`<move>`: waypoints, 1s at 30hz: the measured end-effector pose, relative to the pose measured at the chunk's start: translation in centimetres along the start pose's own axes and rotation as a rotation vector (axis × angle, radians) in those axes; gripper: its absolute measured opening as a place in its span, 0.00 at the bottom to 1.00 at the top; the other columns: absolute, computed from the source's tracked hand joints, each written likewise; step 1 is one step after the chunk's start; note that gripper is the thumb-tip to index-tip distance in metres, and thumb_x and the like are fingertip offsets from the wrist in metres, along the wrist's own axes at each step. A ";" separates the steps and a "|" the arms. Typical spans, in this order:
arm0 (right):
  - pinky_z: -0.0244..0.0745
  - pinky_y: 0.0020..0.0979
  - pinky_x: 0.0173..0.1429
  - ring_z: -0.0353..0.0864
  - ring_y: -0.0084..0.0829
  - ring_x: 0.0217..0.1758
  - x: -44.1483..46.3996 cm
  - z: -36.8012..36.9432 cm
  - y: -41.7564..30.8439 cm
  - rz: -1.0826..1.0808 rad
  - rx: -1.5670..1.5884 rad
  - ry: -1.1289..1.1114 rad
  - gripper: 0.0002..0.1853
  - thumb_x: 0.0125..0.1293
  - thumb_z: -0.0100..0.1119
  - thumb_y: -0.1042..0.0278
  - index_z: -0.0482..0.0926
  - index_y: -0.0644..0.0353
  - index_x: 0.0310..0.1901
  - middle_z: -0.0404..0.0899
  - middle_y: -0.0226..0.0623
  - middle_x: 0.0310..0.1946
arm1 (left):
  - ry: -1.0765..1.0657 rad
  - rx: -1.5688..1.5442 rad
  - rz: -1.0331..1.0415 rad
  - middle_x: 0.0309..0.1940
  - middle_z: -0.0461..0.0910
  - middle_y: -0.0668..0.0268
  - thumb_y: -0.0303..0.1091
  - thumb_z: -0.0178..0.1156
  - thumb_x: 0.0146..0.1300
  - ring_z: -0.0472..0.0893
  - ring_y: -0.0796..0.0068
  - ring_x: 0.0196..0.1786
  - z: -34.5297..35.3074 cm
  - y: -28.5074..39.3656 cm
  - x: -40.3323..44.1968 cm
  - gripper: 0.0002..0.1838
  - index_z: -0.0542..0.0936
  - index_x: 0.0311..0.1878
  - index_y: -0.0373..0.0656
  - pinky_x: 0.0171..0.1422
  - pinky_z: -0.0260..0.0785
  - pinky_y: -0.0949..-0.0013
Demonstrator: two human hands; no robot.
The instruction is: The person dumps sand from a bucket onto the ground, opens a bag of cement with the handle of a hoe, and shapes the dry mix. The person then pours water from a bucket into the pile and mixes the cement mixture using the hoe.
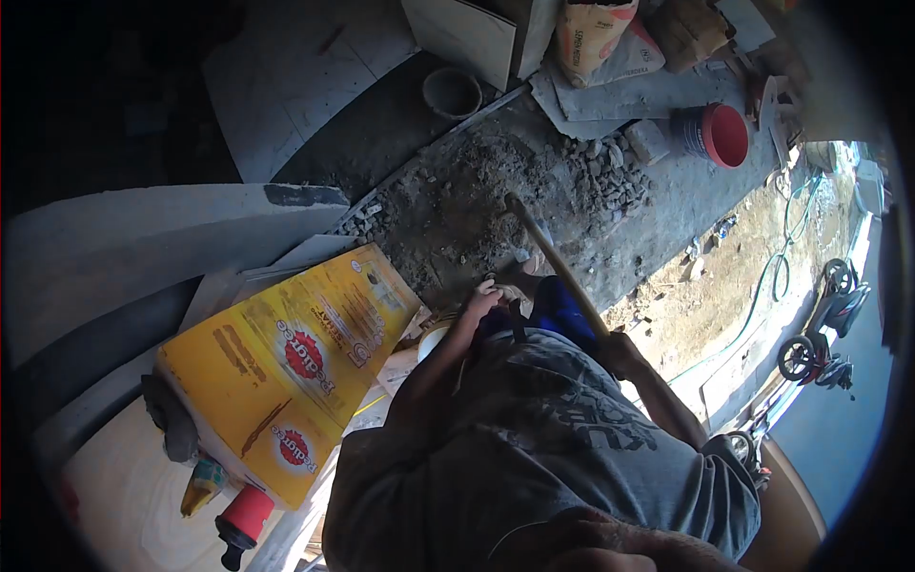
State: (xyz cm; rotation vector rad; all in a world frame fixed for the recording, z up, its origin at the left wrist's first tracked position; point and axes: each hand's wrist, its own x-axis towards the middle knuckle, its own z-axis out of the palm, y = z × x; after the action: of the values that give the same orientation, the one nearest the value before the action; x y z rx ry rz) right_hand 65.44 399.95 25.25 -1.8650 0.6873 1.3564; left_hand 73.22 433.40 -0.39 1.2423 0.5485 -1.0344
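Observation:
My right hand (621, 355) is wrapped round a long wooden tool handle (562, 272). The handle slants away from me to a heap of wet-looking sand or mortar (477, 176). Its working end is dark against the heap, so I cannot make out the kind of tool. Low in front of my body, my left hand (484, 297) is by my leg, fingers loosely bent and apart, with nothing visible in it. Beside my left arm stands a large yellow Pedigree carton (286, 357). A pile of broken stones (610, 181) borders the heap on the right.
A red-rimmed bucket (726, 136), cement bags (596, 43) and a round basin (452, 92) stand beyond the heap. On the right are a green hose (780, 276) and a small wheeled vehicle (799, 357). A red cup-like object (250, 515) is near the carton.

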 end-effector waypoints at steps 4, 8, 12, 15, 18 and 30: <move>0.58 0.33 0.13 0.68 0.25 0.12 5.5 0.4 2.5 -0.079 0.608 0.124 0.09 0.60 0.57 0.68 0.79 0.62 0.25 0.70 0.31 0.14 | 0.481 0.278 -0.090 0.43 0.80 0.67 0.40 0.60 0.65 0.77 0.81 0.36 -7.2 3.8 -8.0 0.21 0.74 0.60 0.47 0.32 0.66 0.72; 0.52 0.31 0.12 0.64 0.24 0.10 10.6 -2.0 0.0 0.029 0.763 0.172 0.08 0.60 0.59 0.70 0.78 0.63 0.26 0.67 0.30 0.13 | 0.620 0.432 -0.143 0.47 0.78 0.62 0.40 0.62 0.59 0.82 0.67 0.43 -15.9 0.9 -13.3 0.19 0.80 0.54 0.48 0.33 0.70 0.69; 0.49 0.30 0.12 0.60 0.23 0.09 13.6 -5.0 -0.2 0.056 1.079 0.134 0.07 0.61 0.60 0.73 0.77 0.64 0.27 0.62 0.27 0.12 | 0.710 0.097 -0.318 0.62 0.72 0.64 0.42 0.59 0.65 0.76 0.60 0.57 -13.8 5.9 -16.9 0.29 0.66 0.69 0.51 0.51 0.66 0.45; 0.49 0.30 0.13 0.62 0.24 0.09 14.1 -5.8 0.3 -0.029 1.257 0.130 0.07 0.62 0.60 0.72 0.76 0.64 0.28 0.62 0.27 0.12 | 0.683 -0.045 -0.252 0.64 0.71 0.62 0.42 0.57 0.66 0.76 0.58 0.58 -12.4 8.3 -16.4 0.31 0.63 0.70 0.49 0.57 0.62 0.41; 0.50 0.31 0.13 0.63 0.25 0.10 14.1 -6.5 1.1 -0.015 1.249 0.193 0.08 0.61 0.61 0.70 0.76 0.64 0.28 0.64 0.28 0.12 | 0.636 0.017 -0.196 0.59 0.75 0.61 0.47 0.55 0.68 0.78 0.60 0.54 -9.7 13.6 -13.2 0.27 0.68 0.66 0.45 0.55 0.68 0.50; 0.67 0.34 0.15 0.73 0.31 0.13 16.5 -4.8 -9.1 0.247 1.081 0.483 0.11 0.51 0.66 0.68 0.79 0.69 0.25 0.74 0.42 0.16 | 0.470 0.410 -0.108 0.70 0.63 0.55 0.63 0.55 0.65 0.64 0.49 0.70 -11.6 39.4 0.2 0.42 0.59 0.73 0.44 0.68 0.58 0.46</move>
State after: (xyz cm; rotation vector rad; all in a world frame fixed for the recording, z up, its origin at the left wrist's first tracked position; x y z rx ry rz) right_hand 80.15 401.45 12.61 -1.1897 1.5491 0.4151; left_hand 109.58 443.54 15.90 1.8591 0.7947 -0.9731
